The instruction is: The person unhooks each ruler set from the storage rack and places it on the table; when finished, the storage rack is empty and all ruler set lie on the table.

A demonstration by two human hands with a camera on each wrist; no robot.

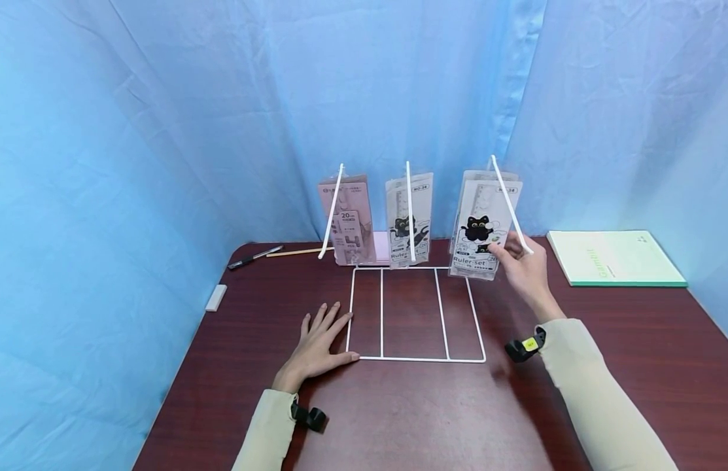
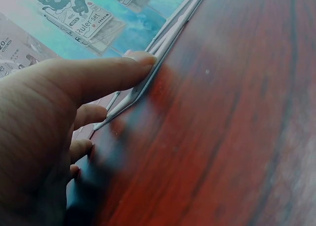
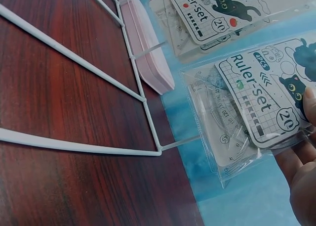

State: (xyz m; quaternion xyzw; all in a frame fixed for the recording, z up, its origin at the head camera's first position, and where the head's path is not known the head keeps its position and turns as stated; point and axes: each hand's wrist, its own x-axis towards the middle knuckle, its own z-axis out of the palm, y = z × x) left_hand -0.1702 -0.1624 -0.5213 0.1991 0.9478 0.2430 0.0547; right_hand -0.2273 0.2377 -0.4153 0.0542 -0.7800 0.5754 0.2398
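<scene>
A white wire display rack (image 1: 411,359) stands on the dark red table, with three hooks at the back. My right hand (image 1: 525,268) pinches the edge of a ruler set (image 1: 478,229) in clear packaging, hanging at the right hook; its thumb lies over the front. Black cats decorate that pack and the middle ruler set (image 1: 401,226). From the left hook hangs a pink ruler pack (image 1: 347,229). My left hand (image 1: 319,347) rests spread at the rack's front left corner. In the left wrist view, its thumb (image 2: 118,75) touches the white wire.
A pink case (image 1: 381,248) lies behind the rack base. At the back left are a black pen (image 1: 254,257) and a pencil (image 1: 299,252), with a white eraser (image 1: 216,297) near the left edge. A pale green notebook (image 1: 617,258) lies at the back right.
</scene>
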